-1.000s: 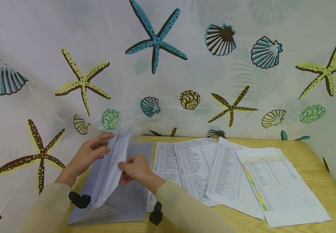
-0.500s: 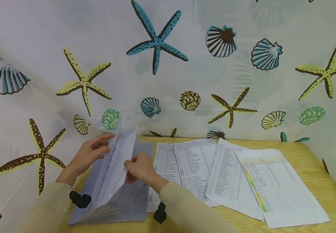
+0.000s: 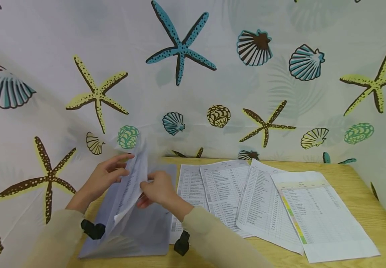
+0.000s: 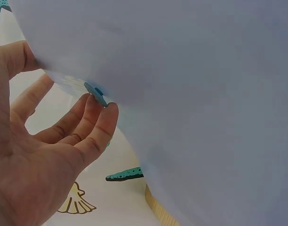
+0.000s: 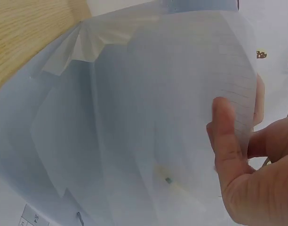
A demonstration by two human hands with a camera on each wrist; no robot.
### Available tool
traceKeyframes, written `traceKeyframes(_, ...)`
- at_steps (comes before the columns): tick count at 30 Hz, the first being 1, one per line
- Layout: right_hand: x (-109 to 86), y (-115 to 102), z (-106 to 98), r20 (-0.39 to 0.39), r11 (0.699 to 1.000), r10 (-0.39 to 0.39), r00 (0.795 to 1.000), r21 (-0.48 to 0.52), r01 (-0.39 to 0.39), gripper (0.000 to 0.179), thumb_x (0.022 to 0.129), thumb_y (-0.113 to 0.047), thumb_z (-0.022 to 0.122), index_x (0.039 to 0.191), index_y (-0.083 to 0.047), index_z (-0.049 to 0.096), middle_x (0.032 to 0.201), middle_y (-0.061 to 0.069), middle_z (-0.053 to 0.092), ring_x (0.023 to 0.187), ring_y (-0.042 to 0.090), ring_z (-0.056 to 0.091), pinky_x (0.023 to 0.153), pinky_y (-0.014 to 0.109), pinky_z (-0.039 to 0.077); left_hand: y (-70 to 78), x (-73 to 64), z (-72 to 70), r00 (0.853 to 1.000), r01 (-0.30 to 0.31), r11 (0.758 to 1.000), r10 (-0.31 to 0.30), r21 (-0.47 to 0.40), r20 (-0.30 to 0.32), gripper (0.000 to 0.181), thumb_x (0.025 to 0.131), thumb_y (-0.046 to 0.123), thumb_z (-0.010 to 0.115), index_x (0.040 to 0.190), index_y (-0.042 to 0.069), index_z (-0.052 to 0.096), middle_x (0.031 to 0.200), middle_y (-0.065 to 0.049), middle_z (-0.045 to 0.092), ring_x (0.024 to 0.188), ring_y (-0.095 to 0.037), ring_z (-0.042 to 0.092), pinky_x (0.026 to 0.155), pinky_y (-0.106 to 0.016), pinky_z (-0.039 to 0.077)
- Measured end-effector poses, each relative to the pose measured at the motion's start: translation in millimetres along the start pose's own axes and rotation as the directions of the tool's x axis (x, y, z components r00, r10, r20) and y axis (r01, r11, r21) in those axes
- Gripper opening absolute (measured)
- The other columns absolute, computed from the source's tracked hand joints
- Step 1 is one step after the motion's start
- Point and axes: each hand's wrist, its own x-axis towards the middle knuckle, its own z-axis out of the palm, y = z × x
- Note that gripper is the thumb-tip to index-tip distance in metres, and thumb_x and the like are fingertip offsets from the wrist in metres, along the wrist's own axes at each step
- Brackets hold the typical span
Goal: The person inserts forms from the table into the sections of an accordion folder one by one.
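A translucent bluish file folder (image 3: 153, 230) with pleated sides stands open at the left of the table. My left hand (image 3: 106, 175) holds its raised flap by the edge. In the left wrist view, a small blue round fastener (image 4: 95, 93) is by my fingertips on the folder edge. Inside the folder leans a printed sheet (image 3: 134, 178) with rows of text. My right hand (image 3: 157, 190) pinches the sheet's right edge. In the right wrist view, faint lines of the sheet show through cloudy plastic beside my thumb (image 5: 224, 122). The sheet's lower part is partly hidden in the folder.
Right of the folder, several printed sheets lie overlapping on the wooden table (image 3: 347, 175). The rightmost sheet (image 3: 333, 223) has a coloured strip along its left side. A patterned cloth (image 3: 206, 89) with starfish and shells hangs behind and at both sides.
The held sheet swung right, then back left, my right hand moving with it. Its lower corner now bends up at the folder's opening. My left hand has stayed in nearly the same place.
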Motion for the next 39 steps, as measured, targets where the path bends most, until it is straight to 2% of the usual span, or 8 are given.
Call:
traceKeyframes(4,-0.9,-4.0,-0.3,-0.023,0.999,0.030,0.999,-0.030,-0.031,0.025,0.101,-0.010,0.063,0.117,0.007,0.074,0.065,0.016,0.072,0.045,0.013,0.063,0.051,0.032,0.059,-1.7,-1.0,-0.1,1.000,0.000,1.000,0.000,0.001,-0.001,0.051,0.106,0.018,0.060,0.156,0.013,0.050,0.148,-0.019,0.057,0.110,0.003,0.058,0.084,-0.030,0.056)
traceKeyframes(7,-1.2,-8.3,-1.6,-0.030,0.998,0.062,0.998,0.029,-0.061,0.032,0.101,-0.012,0.065,0.126,0.007,0.070,0.071,0.014,0.073,0.047,0.012,0.063,0.053,0.032,0.060,-2.5,-1.0,-0.9,1.000,0.001,1.000,-0.001,0.006,0.000,0.052,0.106,0.019,0.060,0.156,0.014,0.049,0.149,-0.019,0.057,0.110,0.004,0.058,0.085,-0.030,0.056)
traceKeyframes(10,0.1,-11.7,-3.5,-0.013,0.991,0.093,0.996,0.100,-0.091,0.041,0.101,-0.013,0.066,0.136,0.008,0.063,0.078,0.015,0.076,0.054,0.018,0.072,0.058,0.034,0.063,-2.8,-0.6,-2.0,1.000,0.001,1.000,-0.001,0.012,0.000,0.051,0.106,0.020,0.060,0.156,0.014,0.050,0.150,-0.019,0.057,0.111,0.004,0.058,0.085,-0.030,0.056)
traceKeyframes(12,0.7,-12.7,-4.5,0.002,0.987,0.108,0.994,0.123,-0.108,0.038,0.101,-0.011,0.066,0.134,0.009,0.064,0.081,0.020,0.077,0.062,0.026,0.077,0.061,0.036,0.063,-2.7,-0.4,-2.6,1.000,-0.001,1.000,0.001,0.011,0.000,0.051,0.106,0.019,0.059,0.156,0.014,0.050,0.149,-0.019,0.057,0.110,0.004,0.058,0.085,-0.030,0.056)
traceKeyframes(15,2.0,-11.2,-4.3,0.025,0.985,0.124,0.992,0.114,-0.126,0.027,0.102,-0.007,0.065,0.122,0.010,0.070,0.081,0.024,0.077,0.074,0.036,0.079,0.062,0.037,0.064,-2.5,-0.9,-3.2,1.000,-0.001,1.000,0.001,0.007,0.000,0.051,0.106,0.019,0.059,0.156,0.013,0.050,0.148,-0.020,0.058,0.110,0.004,0.059,0.085,-0.029,0.057)
traceKeyframes(19,2.8,-6.9,-0.9,0.049,0.988,0.130,0.990,0.082,-0.134,0.019,0.102,-0.003,0.063,0.111,0.011,0.073,0.080,0.028,0.077,0.077,0.041,0.079,0.062,0.038,0.064,-1.6,-2.4,-3.7,1.000,-0.003,1.000,0.003,0.002,-0.001,0.051,0.106,0.018,0.059,0.156,0.013,0.050,0.146,-0.022,0.059,0.108,0.003,0.060,0.084,-0.029,0.057)
traceKeyframes(27,4.9,-1.9,7.7,0.053,0.991,0.127,0.991,0.046,-0.129,0.020,0.100,0.000,0.063,0.111,0.012,0.073,0.077,0.028,0.076,0.076,0.042,0.078,0.061,0.038,0.064,-0.9,-3.2,-4.1,1.000,-0.007,1.000,0.007,0.001,-0.001,0.052,0.106,0.020,0.060,0.157,0.014,0.049,0.149,-0.021,0.056,0.110,0.004,0.059,0.085,-0.028,0.056)
traceKeyframes(39,5.3,4.5,2.2,0.087,0.991,0.127,0.988,0.026,-0.130,0.021,0.101,-0.002,0.063,0.115,0.011,0.073,0.077,0.027,0.076,0.072,0.040,0.078,0.059,0.038,0.063,-3.0,-1.6,-2.5,1.000,0.005,1.000,-0.005,0.000,0.003,0.054,0.106,0.019,0.061,0.158,0.015,0.049,0.153,-0.018,0.054,0.112,0.003,0.057,0.085,-0.027,0.056)
